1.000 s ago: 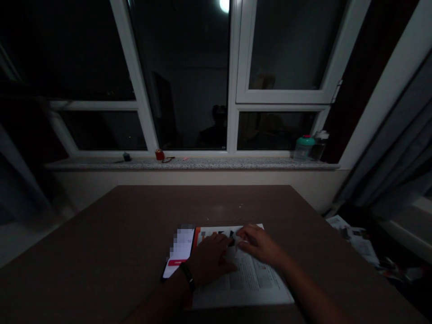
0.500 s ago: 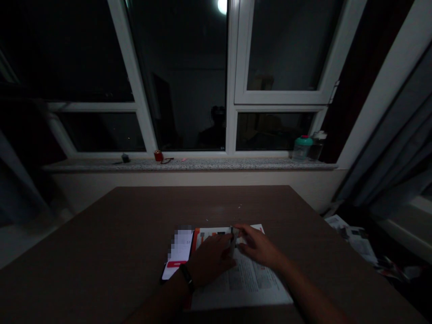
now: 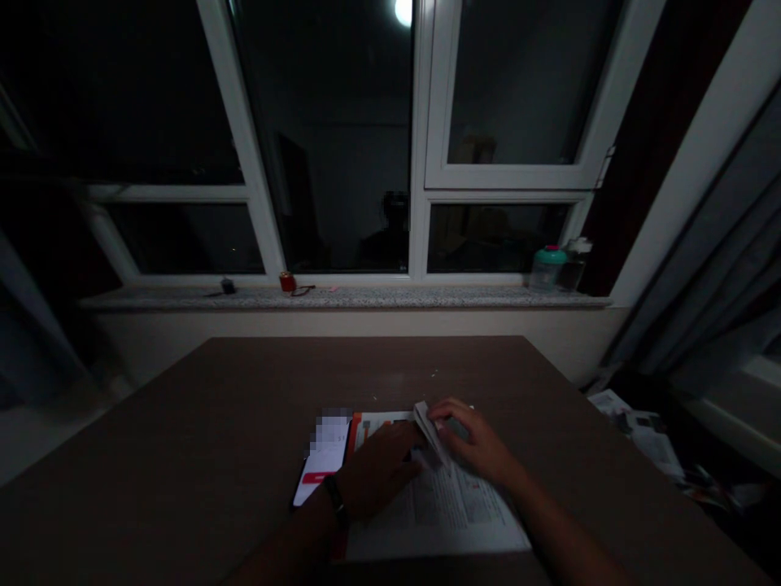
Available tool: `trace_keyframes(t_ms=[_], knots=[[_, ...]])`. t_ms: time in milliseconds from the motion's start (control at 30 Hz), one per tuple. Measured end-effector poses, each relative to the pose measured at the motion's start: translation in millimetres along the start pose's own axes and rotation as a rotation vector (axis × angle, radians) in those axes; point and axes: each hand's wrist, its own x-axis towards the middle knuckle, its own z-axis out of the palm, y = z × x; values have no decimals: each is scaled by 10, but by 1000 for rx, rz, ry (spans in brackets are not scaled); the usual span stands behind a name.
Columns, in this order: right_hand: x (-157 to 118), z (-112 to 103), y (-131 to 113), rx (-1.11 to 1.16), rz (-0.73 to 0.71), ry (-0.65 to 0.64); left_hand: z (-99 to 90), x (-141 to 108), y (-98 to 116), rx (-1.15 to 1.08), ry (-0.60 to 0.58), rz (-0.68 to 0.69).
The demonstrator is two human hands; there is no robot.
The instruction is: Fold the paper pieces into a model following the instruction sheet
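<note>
A printed paper sheet with an orange strip along its far edge lies on the brown table, and a flap of it stands raised and folded. My right hand curls around this flap, fingers against it. My left hand, with a black wristband, lies on the sheet and touches the flap's base. Beside that hand, a smartphone with a lit screen lies on the table, touching the sheet's left edge. The screen's upper part is blurred.
A granite windowsill beyond the table holds a red can, a small dark object, and a green-lidded jar. Grey curtains hang at right, and loose papers lie low beyond the table's right edge.
The flap has risen from the sheet and now leans rightward into my right hand. My right hand has curled further around it, while my left hand has stayed nearly still.
</note>
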Motion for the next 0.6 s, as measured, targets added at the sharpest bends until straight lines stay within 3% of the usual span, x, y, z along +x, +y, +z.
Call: trace_keyframes(t_ms=[100,233,300,433,600], knots=[[15,9,5,21,-52,-39,38,-7,-78,93,46,-44],[0,48,50,-21,-35,-105,95,-2,-231,226,152,-381],[-15,67,78,-59,-12,-136,90,10,-261,240,206,-461],[-32,89,109,-92,3,-181,62,34,-207,251,265,-381],[-26,85,99,-92,24,-191,100,25,-137,195,49,-166]])
